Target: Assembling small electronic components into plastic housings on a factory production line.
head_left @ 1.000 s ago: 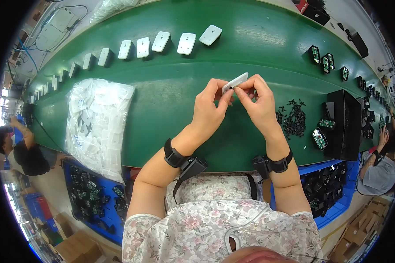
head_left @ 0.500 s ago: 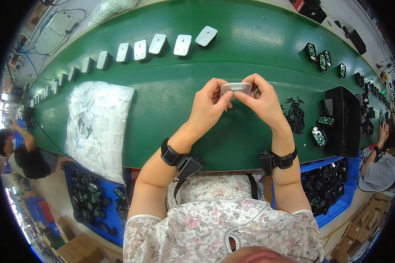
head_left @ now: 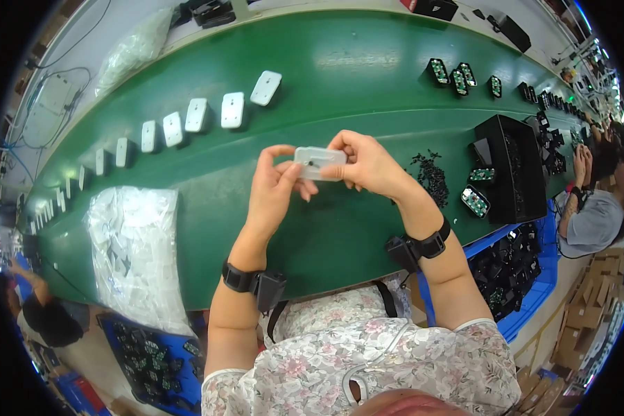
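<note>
"White cover (head_left: 320, 159), rounded at the corners. Held up over the green desk (head_left: 312, 243), between both hands, with a small dark spot on the face, toward the left end."

"And the left hand (head_left: 270, 186)?"

"Gripping the left end of the cover, thumb at the lower corner, index finger up at the top corner, other fingers curled below."

"The right hand (head_left: 371, 168)?"

"Also gripping, at the other end: thumb laid across the face, index finger bent over the upper edge."

"Anything close by?"

"To the right, a loose pile of small black parts (head_left: 430, 182), lying near the right forearm. Past that, a green circuit board in a black housing (head_left: 475, 200), beside an open black box (head_left: 532, 187)."

"And to the left?"

"A clear plastic bag (head_left: 135, 256), lying flat and filled with whitish pieces. Farther back, a row of white casings (head_left: 232, 109), curving away to the left."

"Beyond that?"

"At the far right of the desk, more circuit boards in housings (head_left: 459, 82). Below the near edge, a blue bin (head_left: 549, 267) full of dark parts. At the right rim, a co-worker in a grey shirt (head_left: 593, 218)."
</note>
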{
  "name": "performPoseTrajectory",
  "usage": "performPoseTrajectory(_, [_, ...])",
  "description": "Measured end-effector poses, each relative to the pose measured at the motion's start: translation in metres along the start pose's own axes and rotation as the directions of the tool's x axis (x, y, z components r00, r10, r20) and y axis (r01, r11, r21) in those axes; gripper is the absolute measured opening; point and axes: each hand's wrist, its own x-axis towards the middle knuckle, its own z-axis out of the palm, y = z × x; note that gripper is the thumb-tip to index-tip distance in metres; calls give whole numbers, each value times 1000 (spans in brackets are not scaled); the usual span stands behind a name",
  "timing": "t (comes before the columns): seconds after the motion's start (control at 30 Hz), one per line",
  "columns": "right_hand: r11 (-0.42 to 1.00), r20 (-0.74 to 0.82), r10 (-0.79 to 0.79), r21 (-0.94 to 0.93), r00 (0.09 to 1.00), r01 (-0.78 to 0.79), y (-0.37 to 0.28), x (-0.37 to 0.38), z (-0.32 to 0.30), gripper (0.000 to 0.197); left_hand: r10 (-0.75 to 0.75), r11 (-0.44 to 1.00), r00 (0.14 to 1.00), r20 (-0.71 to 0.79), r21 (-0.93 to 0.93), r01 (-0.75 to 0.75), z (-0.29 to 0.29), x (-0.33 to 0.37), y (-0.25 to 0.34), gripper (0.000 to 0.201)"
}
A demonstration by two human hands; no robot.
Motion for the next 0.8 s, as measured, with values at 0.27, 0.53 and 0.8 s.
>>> performPoseTrajectory(0.27, [543,-716,-546,-698,435,-468,50,94,-200,60,20,895,990,-141,443,46,-26,8,-12,12])
performPoseTrajectory(0.53, [330,-757,-272,-653,593,-682,73,113,-252,56,406,448,910,-89,887,-113,-8,-4,-22,29])
performPoseTrajectory(0.8, [832,-491,-438,-539,753,133,53,116,-160,45,369,91,924,103,985,-146,29,-7,-16,74])
